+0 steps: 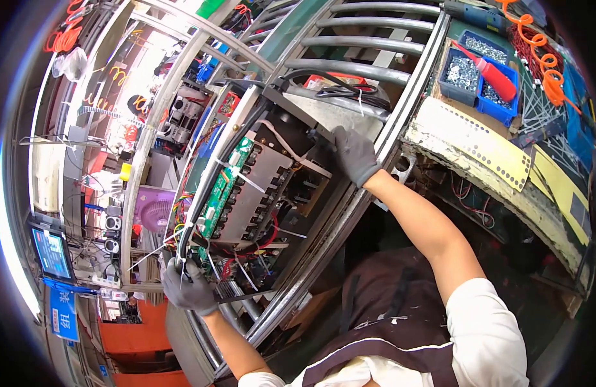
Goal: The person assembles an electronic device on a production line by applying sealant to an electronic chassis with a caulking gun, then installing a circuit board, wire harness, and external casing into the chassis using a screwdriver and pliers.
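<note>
An open electrical unit with a black metal frame (pixel 302 108) lies on the roller conveyor. Inside it are a long green circuit board (pixel 228 187), a grey plate with dark parts along its edges, and red and black wires. My left hand (pixel 189 287), in a grey glove, closes its fingers around the lower end of a black cable bundle (pixel 193 216) along the unit's left side. White cable ties stick out from that bundle and from the wiring. My right hand (pixel 356 155), also gloved, grips the frame's far right corner; its fingertips are partly hidden.
Metal conveyor rollers (pixel 365 45) run beyond the unit. On the right bench stand blue bins (pixel 498 97) of small hardware, with a red bottle (pixel 494 79), yellow label sheets (pixel 475 138) and loose cable ties. Left are a purple fan (pixel 155 208) and a screen (pixel 51 251).
</note>
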`<state>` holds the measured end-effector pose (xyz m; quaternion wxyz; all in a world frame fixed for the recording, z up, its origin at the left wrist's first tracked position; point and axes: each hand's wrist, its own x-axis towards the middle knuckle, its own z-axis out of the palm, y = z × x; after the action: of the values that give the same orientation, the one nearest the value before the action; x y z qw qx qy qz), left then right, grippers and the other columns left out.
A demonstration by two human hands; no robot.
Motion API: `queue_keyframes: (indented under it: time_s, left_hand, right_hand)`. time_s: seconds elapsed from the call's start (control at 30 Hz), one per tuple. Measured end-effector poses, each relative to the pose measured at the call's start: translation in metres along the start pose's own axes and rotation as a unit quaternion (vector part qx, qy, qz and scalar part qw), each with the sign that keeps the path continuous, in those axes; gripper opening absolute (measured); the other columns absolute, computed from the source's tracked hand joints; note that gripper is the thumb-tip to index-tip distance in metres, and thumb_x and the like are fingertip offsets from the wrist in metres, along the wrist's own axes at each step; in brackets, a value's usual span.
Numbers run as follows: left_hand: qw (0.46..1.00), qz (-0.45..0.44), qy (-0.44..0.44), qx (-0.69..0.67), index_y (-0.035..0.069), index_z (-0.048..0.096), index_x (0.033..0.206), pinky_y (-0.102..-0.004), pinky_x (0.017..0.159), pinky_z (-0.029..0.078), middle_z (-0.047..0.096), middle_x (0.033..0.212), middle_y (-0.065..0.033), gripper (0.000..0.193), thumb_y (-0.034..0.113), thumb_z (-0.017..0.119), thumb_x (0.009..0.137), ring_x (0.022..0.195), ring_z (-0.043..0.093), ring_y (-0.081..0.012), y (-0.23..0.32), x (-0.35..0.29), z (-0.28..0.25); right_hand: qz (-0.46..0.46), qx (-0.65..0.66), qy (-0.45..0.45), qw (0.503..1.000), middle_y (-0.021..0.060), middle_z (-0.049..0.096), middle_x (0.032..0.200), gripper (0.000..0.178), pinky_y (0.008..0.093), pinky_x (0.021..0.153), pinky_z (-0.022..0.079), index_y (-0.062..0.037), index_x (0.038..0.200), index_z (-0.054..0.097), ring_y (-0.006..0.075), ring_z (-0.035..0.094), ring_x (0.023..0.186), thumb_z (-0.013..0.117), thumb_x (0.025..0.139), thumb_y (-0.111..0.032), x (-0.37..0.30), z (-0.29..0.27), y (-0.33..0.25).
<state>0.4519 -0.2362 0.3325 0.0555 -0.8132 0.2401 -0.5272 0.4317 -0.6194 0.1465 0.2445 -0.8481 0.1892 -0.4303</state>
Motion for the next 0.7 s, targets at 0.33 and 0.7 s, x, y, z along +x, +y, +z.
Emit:
queue_keyframes:
  time_s: [0.33,0.7]
  left_hand:
    - [0.971,0.222,0.071,0.055,0.006,0.065,0.107,-0.0418,0.068,0.049,0.066,0.098,-0.0173,0.031,0.028,0.052,0.091,0.082,0.063,-0.0323,-0.066,-0.024,0.043]
    - [0.928,0.238,0.089,-0.273,0.004,0.065,0.106,-0.0415,0.072,0.049,0.066,0.097,-0.0174,0.031,0.027,0.053,0.09,0.084,0.063,-0.0333,0.108,-0.02,0.158]
  right_hand:
    - [-0.074,-0.119,-0.132,0.981,0.0227,0.059,0.089,0.021,0.0437,0.073,0.049,0.0008,0.099,0.057,0.0343,0.06,0.082,0.046,0.082,-0.007,-0.064,0.017,0.022]
    - [0.127,-0.255,0.177,0.942,0.012,0.061,0.102,0.03,0.0376,0.085,0.047,-0.008,0.105,0.06,0.0303,0.058,0.095,0.066,0.076,-0.013,-0.179,-0.412,0.149]
